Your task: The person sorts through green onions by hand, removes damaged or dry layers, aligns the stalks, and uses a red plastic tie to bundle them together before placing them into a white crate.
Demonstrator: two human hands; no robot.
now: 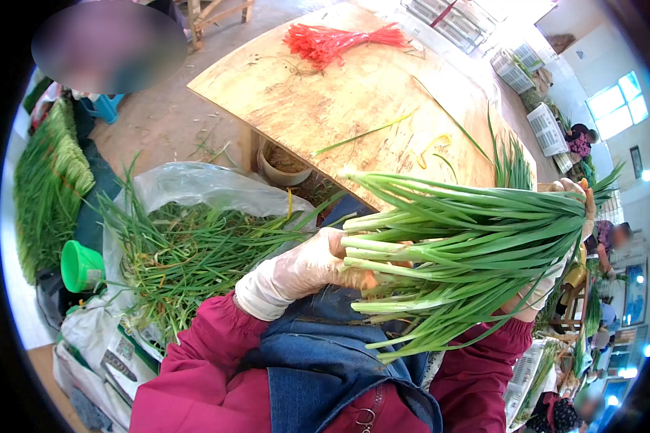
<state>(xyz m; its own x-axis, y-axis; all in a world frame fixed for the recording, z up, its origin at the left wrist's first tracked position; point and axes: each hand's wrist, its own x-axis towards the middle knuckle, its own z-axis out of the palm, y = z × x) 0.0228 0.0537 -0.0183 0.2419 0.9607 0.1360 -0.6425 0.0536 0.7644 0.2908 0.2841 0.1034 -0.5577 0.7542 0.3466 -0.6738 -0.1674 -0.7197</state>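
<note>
I hold a thick bunch of garlic chives (455, 245) across my lap, its pale stem ends to the left and its green leaves to the right. My left hand (314, 267), in a thin whitish glove, has its fingers closed at the pale stems; some fingertips are hidden behind them. Around the leafy end my gloved right hand (581, 202) is wrapped, with most of its palm covered by leaves. More chives (511, 162) stand up at the wooden table's edge, just behind the bunch.
A wooden table (325, 108) bears a bundle of red ties (339, 43) and loose leaves. On the left are a plastic sack (188, 184) of loose greens, a green bucket (81, 265) and a chive stack (54, 180). A pail (285, 169) stands under the table; other people work at right.
</note>
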